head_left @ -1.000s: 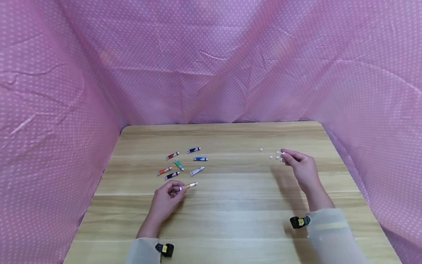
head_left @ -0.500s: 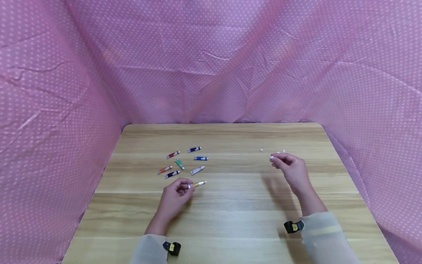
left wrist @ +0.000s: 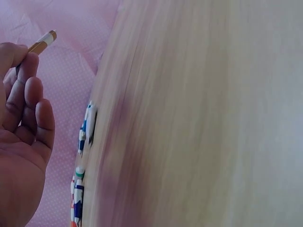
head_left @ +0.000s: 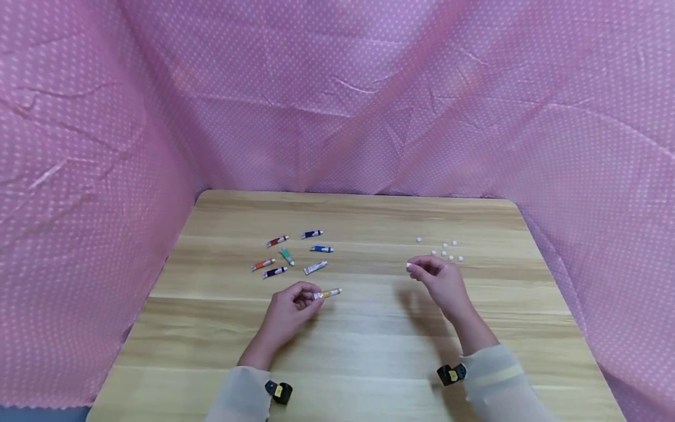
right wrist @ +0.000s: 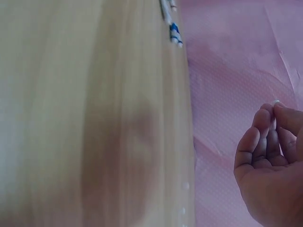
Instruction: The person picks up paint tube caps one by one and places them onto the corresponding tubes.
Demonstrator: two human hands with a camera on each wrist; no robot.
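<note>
In the head view my left hand [head_left: 289, 312] pinches the rear end of a small yellow-ochre paint tube [head_left: 331, 292], its front pointing right. The left wrist view shows the same paint tube [left wrist: 42, 42] between thumb and forefinger, other fingers loosely bent. To the right, my right hand [head_left: 442, 286] holds a small white cap [head_left: 408, 266] between thumb and fingertips, raised over the table. That cap [right wrist: 276, 101] barely shows in the right wrist view. A gap separates the cap from the tube.
Several paint tubes lie left of centre, among them a green tube [head_left: 287, 256], a blue tube [head_left: 321, 249] and a white tube [head_left: 315, 268]. Several white caps [head_left: 445, 245] lie behind the right hand. Pink dotted cloth [head_left: 337, 117] surrounds the wooden table [head_left: 369, 363].
My right hand has come left and nearer from the group of caps, carrying one cap. The left hand has shifted right with the ochre tube.
</note>
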